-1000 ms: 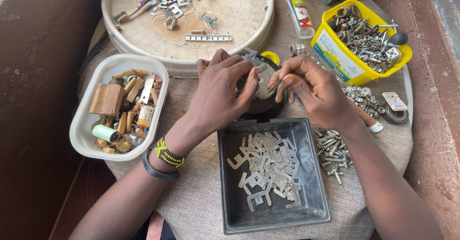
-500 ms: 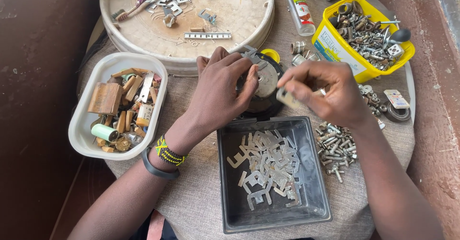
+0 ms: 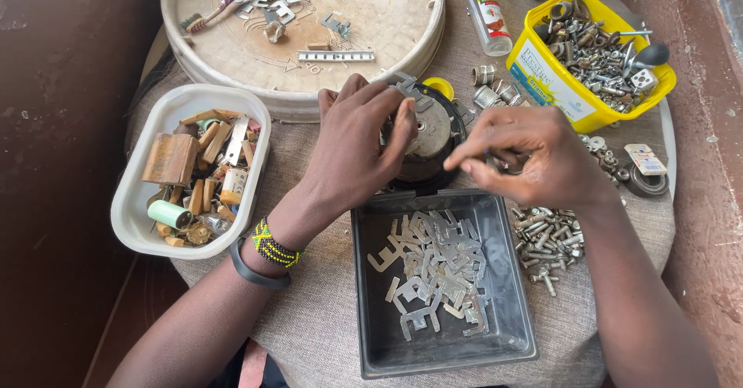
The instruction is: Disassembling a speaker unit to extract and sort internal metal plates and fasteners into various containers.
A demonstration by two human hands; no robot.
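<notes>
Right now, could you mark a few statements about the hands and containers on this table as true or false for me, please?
1. The left hand rests on a round black part. True.
2. The black tray holds screws and bolts. False: it holds flat metal stampings; loose bolts lie on the cloth to its right.
3. The yellow tub is filled with metal hardware. True.
4. The right hand is reaching into the white tub. False: it is above the black tray's far edge, fingers pinched together, and the white tub sits at the left.
5. A toothbrush lies on the round tray. True.
</notes>
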